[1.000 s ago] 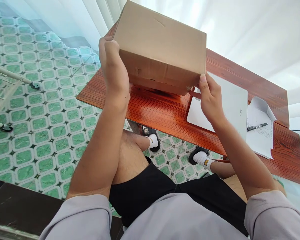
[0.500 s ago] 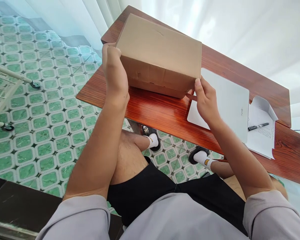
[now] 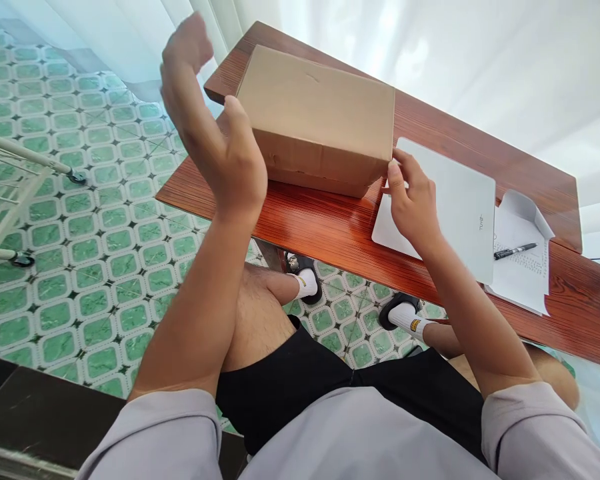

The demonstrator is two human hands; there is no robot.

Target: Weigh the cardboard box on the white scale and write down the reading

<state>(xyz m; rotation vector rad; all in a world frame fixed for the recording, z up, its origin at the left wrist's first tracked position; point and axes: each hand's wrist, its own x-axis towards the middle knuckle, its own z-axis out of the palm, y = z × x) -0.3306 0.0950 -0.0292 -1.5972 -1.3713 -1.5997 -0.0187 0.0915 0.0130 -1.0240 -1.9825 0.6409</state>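
A closed brown cardboard box (image 3: pixel 320 100) rests on the reddish-brown wooden table (image 3: pixel 300 210), its long side facing me. My left hand (image 3: pixel 215 127) is off the box at its left end, raised with the fingers spread and the thumb apart, and it holds nothing. At the box's near right corner, my right hand (image 3: pixel 414 200) has its thumb and fingertips around the edge. Part of that contact is hidden. Just right of the box, under my right hand, lies a closed silver laptop (image 3: pixel 455 193).
Papers (image 3: pixel 525 273) with handwriting and a black pen (image 3: pixel 515 251) on top lie right of the laptop. A white wheeled rack (image 3: pixel 25 193) stands on the green tiled floor at left. White curtains (image 3: pixel 455 60) hang behind the table.
My left hand has let go of the box's left end and swung up and left, its fingers opening. The box sits slightly lower and further left, while my right hand stays at its corner.
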